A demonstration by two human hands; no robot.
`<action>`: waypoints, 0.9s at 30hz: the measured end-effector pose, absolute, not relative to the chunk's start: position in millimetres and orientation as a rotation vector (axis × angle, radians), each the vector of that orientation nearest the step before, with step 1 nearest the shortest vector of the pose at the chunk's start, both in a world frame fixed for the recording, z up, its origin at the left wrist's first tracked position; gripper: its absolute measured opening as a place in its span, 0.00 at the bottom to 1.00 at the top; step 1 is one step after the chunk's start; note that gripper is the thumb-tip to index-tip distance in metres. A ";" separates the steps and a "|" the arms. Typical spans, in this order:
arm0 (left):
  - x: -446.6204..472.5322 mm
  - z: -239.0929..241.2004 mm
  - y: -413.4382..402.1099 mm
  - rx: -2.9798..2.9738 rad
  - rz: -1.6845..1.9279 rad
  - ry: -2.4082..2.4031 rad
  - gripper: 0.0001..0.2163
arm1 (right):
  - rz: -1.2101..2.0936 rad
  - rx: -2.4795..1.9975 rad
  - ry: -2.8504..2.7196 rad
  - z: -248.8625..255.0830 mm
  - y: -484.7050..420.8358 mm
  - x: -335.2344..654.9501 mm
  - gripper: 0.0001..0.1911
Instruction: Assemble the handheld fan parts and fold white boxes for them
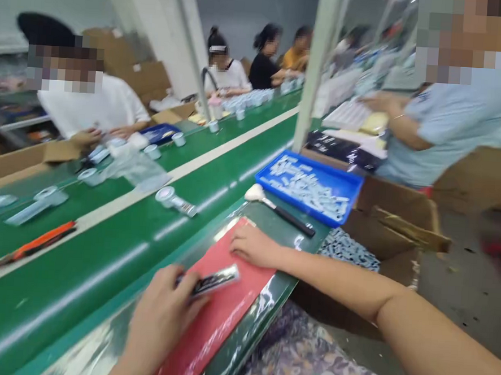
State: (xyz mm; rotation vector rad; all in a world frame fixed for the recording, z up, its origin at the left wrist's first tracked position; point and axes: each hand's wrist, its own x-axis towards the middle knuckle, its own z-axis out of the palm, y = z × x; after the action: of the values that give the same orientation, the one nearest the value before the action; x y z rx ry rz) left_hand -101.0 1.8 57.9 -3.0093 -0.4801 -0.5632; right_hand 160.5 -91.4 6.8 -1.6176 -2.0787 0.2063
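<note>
My left hand is closed around a small, flat, dark piece with a pale, shiny end; motion blurs it, so I cannot tell its kind. It hangs over a red sheet lying on the workbench. Near the far end of that sheet rests my right hand, fingers curled down and together; whatever they hold, if anything, is hidden. Just beyond it lies a brush with a black handle and a cream head.
A blue tray of small pale parts sits beyond the brush. Alongside runs a green conveyor carrying a light-blue handled item, a plastic bag and orange-handled pliers. A cardboard box stands right. Several people work around.
</note>
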 end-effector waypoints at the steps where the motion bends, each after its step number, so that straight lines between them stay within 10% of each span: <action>1: -100.2 54.5 -9.1 -2.981 -0.427 -0.525 0.09 | 0.267 -1.554 -2.085 3.6 -97.2 161.0 0.07; 14: -100.2 52.6 -26.7 -3.094 -0.337 -0.607 0.09 | 0.175 -2.122 -1.759 9.7 -137.2 157.1 0.09; 27: -94.9 48.6 -24.5 -3.457 -0.721 -0.713 0.12 | 0.355 -1.654 -1.890 35.4 -128.8 102.2 0.08</action>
State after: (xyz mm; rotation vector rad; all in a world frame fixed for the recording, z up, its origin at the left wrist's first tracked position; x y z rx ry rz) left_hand -94.9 -24.5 48.6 -3.4573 -0.7126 -0.7209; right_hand 102.2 -128.8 35.4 -1.6539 -1.8902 0.3551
